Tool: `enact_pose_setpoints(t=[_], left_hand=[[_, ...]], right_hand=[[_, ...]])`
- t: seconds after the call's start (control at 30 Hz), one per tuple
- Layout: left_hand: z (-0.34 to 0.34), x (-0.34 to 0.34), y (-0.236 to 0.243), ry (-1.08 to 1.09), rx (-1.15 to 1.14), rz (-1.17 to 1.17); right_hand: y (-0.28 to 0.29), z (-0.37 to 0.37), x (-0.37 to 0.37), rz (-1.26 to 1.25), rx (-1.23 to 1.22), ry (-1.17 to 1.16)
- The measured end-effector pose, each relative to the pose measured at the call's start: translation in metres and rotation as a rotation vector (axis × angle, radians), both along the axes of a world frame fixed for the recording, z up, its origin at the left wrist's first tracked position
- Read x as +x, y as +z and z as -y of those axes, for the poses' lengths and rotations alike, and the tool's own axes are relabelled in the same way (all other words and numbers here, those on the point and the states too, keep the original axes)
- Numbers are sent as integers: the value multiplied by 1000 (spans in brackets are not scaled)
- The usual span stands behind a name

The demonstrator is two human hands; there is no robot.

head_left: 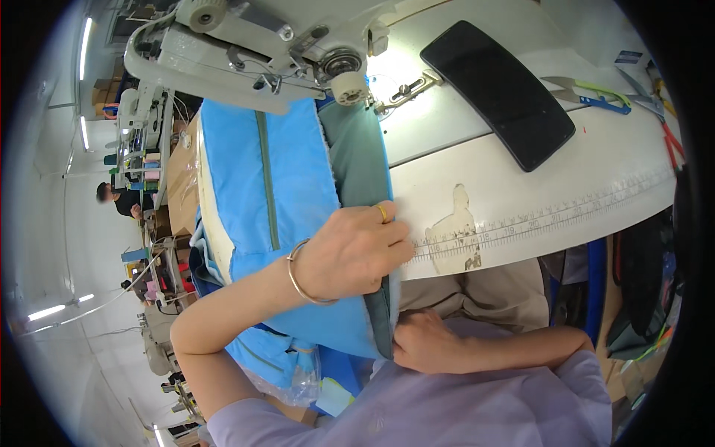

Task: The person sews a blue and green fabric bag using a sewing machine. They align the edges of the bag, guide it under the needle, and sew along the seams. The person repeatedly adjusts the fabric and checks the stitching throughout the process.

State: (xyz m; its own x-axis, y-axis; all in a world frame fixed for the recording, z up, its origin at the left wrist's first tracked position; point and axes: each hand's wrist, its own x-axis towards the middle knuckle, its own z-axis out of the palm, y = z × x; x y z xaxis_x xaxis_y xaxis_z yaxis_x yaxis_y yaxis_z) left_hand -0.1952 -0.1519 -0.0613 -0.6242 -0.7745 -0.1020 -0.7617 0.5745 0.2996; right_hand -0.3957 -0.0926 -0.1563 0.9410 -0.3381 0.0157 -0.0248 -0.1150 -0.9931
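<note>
A blue and dark-green fabric piece (304,167) lies on the sewing table, with a narrow green strip running down its blue part. Its dark-green panel (359,160) reaches up to the needle area (375,106) of the sewing machine (231,63). My left hand (357,249), with a ring and a bracelet, is closed on the panel's right edge near the table's front edge. Lower down, just off the table, my right hand (430,341) pinches the same edge where the fabric hangs toward my lap. The fingertips of both hands are partly hidden.
A black phone (503,97) lies right of the needle, beside a metal seam guide (410,91). Thread snips (592,95) and red-handled scissors (670,141) are farther right. A printed ruler strip (536,223) follows the table's front edge. Another person (126,201) is at the far left.
</note>
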Motion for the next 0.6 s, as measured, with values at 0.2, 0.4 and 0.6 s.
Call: enact_pose_setpoints(t=[0.2,0.4,0.6], left_hand=[[-12,4,-1,30,25,-103],[-22,1,5,109,102,-257],[-13,34,5,323,-315,-14]], right_hand=[[-24,-5,2,-110,85,71],[-32,-7,1,-72,139,43],[-30,6,-3,-149,133,154]])
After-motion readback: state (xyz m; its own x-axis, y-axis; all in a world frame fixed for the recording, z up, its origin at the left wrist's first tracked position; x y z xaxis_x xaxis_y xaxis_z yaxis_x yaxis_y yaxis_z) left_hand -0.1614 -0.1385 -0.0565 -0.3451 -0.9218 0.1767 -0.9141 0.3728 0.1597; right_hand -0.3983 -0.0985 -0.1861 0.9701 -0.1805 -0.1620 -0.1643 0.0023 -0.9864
